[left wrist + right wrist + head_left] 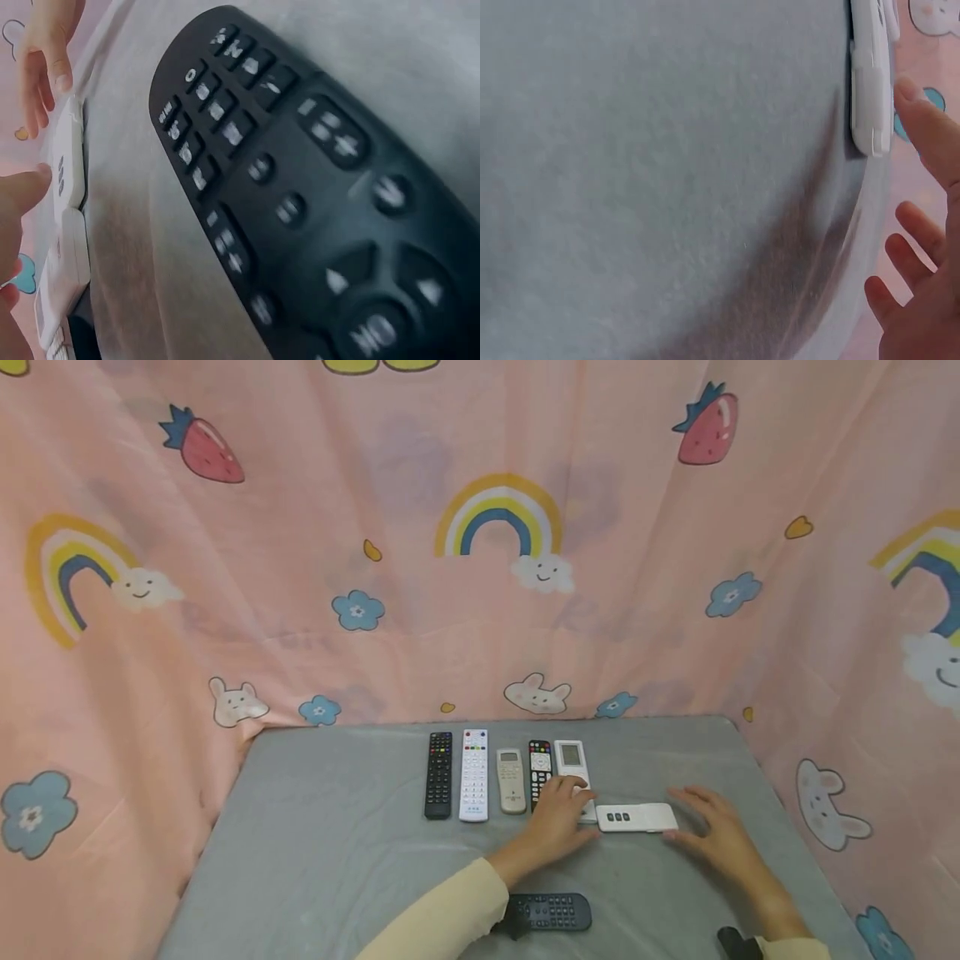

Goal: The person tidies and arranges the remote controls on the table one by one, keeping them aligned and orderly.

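A white remote control with a few dark buttons lies crosswise between the two hands. My left hand is at its left end, fingers over the lower part of an upright white remote with a screen. In the left wrist view, the left thumb points toward the crosswise remote. My right hand stands spread at the other end, and in the right wrist view its thumb is beside that end of the white remote, with nothing held.
Left of the hands stands a row: black remote, white remote, small beige remote and black-and-white remote. Under the left forearm lies a dark remote. A pink patterned curtain borders the grey table.
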Available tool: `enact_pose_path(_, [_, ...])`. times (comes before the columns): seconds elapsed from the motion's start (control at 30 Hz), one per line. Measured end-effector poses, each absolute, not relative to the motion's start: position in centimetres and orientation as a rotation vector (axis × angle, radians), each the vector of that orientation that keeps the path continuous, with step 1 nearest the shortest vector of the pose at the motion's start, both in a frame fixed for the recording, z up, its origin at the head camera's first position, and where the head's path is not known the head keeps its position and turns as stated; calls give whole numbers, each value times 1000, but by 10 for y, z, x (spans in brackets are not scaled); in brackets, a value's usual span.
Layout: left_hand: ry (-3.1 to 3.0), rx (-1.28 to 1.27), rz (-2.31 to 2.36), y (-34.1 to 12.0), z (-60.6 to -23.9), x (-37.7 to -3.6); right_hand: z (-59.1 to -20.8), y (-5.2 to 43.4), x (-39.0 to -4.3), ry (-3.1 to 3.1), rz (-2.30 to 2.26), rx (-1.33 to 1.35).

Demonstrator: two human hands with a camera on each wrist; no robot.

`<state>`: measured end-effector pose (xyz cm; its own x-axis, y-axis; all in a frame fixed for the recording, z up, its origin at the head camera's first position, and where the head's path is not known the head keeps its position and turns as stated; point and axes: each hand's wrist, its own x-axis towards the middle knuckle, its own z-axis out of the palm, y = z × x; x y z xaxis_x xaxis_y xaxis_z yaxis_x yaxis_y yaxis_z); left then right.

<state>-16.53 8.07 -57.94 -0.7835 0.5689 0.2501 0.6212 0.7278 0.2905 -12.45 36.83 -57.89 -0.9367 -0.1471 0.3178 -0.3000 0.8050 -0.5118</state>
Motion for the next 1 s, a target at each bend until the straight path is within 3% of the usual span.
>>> enact_pose_path(0.5, [-2924, -875, -370, 103, -587, -170, -582, 373, -132, -2915, 929, 281])
enact_pose_path(1.0, [-2860, -837, -528, 105, -584, -174, -578, 373, -131, -2891, 938, 264])
